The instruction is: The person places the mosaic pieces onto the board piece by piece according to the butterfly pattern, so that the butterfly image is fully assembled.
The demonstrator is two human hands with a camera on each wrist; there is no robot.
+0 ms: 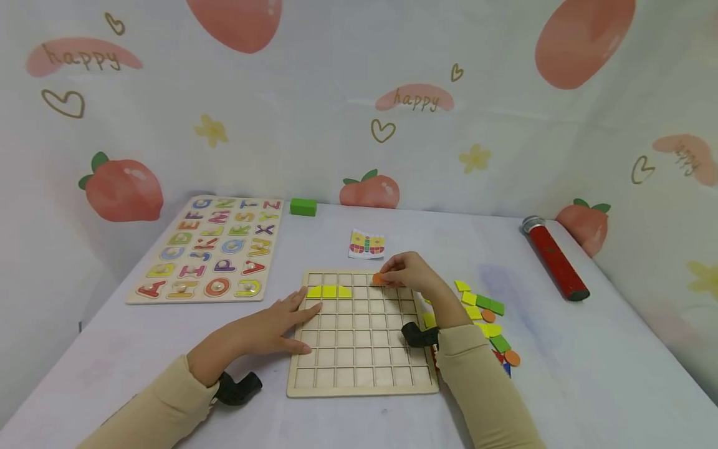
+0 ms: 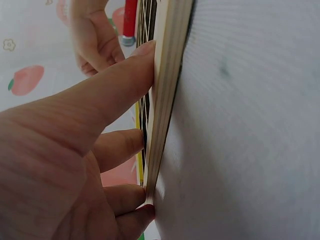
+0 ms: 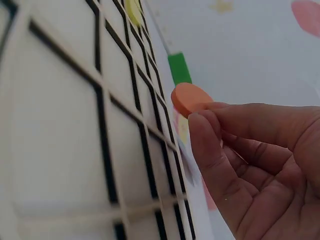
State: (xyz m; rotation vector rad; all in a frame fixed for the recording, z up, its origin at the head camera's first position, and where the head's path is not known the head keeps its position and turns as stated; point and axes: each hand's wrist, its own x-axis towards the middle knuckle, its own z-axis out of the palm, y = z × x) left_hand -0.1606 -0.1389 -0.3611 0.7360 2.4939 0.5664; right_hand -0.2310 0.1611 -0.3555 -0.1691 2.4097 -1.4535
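A wooden grid board [image 1: 361, 375] lies flat on the white table. Along its upper left squares runs a short row of yellow pieces [image 1: 329, 292]. My right hand [image 1: 414, 274] pinches an orange round disc [image 3: 189, 98] between thumb and fingertips, over the top row of squares towards the right. My left hand [image 1: 268, 327] rests at the board's left edge with its fingers spread; in the left wrist view, the thumb [image 2: 125, 75] lies on the wooden rim.
Right of the board lie loose coloured pieces [image 1: 490, 304], partly behind my right arm. Beyond the board is a small butterfly pattern card [image 1: 367, 244]. An alphabet puzzle [image 1: 210, 249] lies at left, a green block [image 1: 303, 207] at the back, a red microphone [image 1: 556, 260] at right.
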